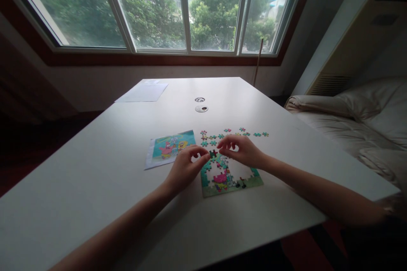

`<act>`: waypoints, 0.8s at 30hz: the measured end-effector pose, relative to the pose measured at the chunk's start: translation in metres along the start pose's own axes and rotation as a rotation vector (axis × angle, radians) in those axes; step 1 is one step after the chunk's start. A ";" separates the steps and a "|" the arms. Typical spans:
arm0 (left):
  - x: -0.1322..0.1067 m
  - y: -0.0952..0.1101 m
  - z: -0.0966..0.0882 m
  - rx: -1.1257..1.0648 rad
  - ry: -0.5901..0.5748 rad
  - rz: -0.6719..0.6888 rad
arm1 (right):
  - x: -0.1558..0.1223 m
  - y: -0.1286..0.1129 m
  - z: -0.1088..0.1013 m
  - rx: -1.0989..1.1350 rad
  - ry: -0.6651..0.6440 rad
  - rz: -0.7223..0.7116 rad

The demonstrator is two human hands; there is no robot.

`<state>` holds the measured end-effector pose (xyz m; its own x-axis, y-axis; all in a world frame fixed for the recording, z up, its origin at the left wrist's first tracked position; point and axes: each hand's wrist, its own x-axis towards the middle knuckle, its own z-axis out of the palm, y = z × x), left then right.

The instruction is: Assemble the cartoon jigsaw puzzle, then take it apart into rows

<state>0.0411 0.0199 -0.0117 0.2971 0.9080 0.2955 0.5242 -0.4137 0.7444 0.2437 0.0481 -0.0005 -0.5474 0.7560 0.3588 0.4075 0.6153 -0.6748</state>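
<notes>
The jigsaw puzzle (pixel 220 181), one and partly assembled with white gaps inside, lies right of the middle of the tabletop (pixel 104 169), set back from the near edge. From the left, one pale sheet (pixel 141 92) lies at the far end and reaches the left edge; a broad bare stretch runs from there toward the near side. Next comes one printed picture (pixel 173 148), just beside the puzzle. The left hand's (pixel 187 165) grip pinches one puzzle piece (pixel 213 153) between thumb and forefinger, over the puzzle's far side. Two round discs (pixel 201 109) lie farther back, with bare surface around them. At least ten loose pieces (pixel 213 137) spread beyond the puzzle; the right hand may hide others. That right hand (pixel 241 150) is curled near the held piece; whether its grip touches it, I cannot tell. Bare surface stretches to the right edge, past which stands one sofa (pixel 343 116).
</notes>
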 end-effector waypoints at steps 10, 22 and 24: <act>0.002 0.002 0.002 0.009 -0.019 0.000 | -0.002 0.002 0.002 -0.247 0.059 -0.288; 0.002 -0.012 -0.010 0.233 -0.035 0.152 | -0.005 0.007 0.007 -0.264 -0.092 -0.189; 0.001 -0.014 -0.013 0.327 -0.044 0.279 | -0.005 0.008 0.009 -0.257 -0.127 -0.148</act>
<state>0.0230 0.0274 -0.0142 0.4933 0.7579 0.4270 0.6425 -0.6483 0.4085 0.2432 0.0470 -0.0131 -0.6943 0.6306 0.3467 0.4795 0.7647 -0.4306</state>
